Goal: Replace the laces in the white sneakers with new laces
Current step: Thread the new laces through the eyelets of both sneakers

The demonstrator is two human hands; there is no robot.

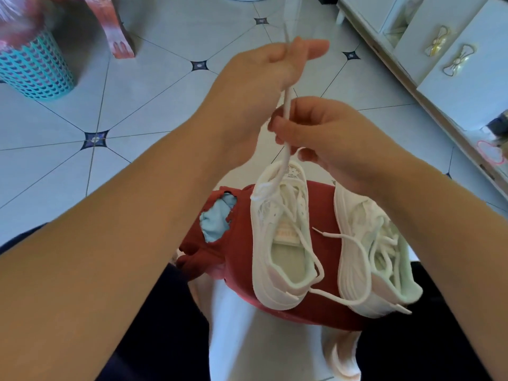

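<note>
Lace (286, 105), white and flat, rises almost straight up from the front eyelets of the middle sneaker (277, 243). It is pulled taut between both hands. The left hand (264, 67) is the higher of the two. Its fingers are closed in a fist around the lace, and the lace's tip pokes out above them. Just below, the right hand (316, 133) pinches the same lace between curled fingertips, close above the shoe's toe.

Both sneakers lie on a red cushion (242, 257) with their long axes running from its near edge to its far edge, toes pointing away from the person and heel openings toward the near edge. The middle sneaker sits near the cushion's centre. The second sneaker (371, 257) lies along the right edge, its toe hidden under the right forearm and its laces slack. A loose lace end (334, 235) trails across the cushion between the shoes. Near the left edge a tear (217, 224) shows pale blue padding.
</note>
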